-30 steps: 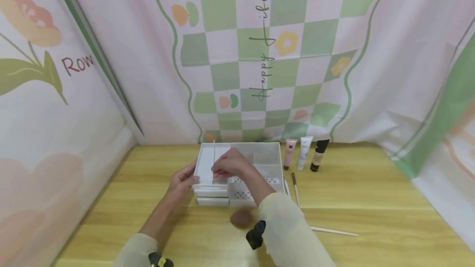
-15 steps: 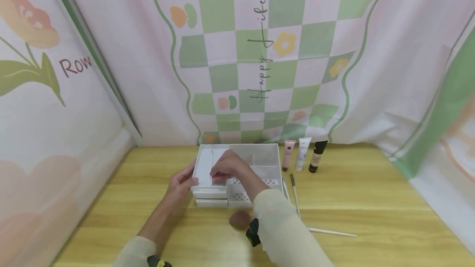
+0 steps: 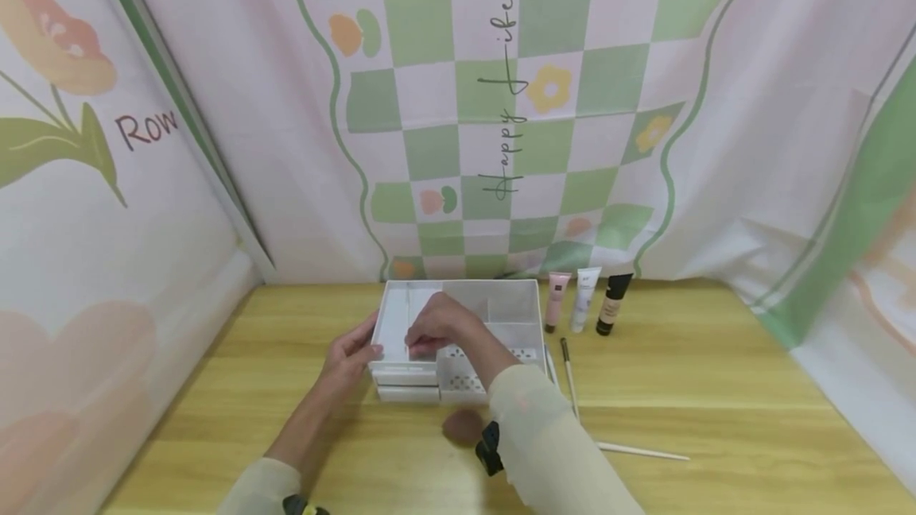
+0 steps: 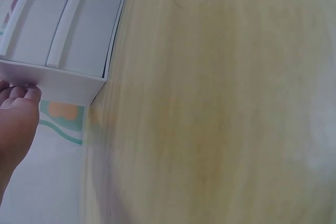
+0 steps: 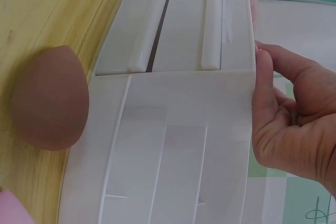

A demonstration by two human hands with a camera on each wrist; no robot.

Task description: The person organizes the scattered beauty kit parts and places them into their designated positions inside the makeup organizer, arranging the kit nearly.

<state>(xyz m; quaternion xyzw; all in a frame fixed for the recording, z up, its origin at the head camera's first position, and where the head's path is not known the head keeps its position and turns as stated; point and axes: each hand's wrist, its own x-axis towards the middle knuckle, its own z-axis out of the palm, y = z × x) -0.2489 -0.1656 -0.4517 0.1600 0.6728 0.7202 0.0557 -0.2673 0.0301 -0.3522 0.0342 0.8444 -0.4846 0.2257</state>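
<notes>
A white plastic makeup organizer (image 3: 405, 379) stands on the table, with two drawers at its front left and open compartments to the right. My left hand (image 3: 348, 353) grips its left side, thumb on the front corner; in the left wrist view the fingertips (image 4: 23, 92) touch the side wall. My right hand (image 3: 445, 321) pinches a thin white divider (image 3: 408, 304) in the top left tray. From the right wrist view, the right hand (image 5: 296, 106) has its fingers curled at the tray's edge; its pinch point is hidden there.
A brown egg-shaped makeup sponge (image 3: 463, 426) lies before the organizer. Right of it stand a pink tube (image 3: 556, 302), a white tube (image 3: 585, 299) and a black-capped tube (image 3: 614, 304). Brushes, including a dark-tipped brush (image 3: 569, 376), lie nearby. A printed curtain (image 3: 501, 102) hangs behind.
The divider's far end stood above the organizer's back rim a second ago; now it sits lower, within the tray. My right hand has shifted slightly down with it. The left hand keeps its place.
</notes>
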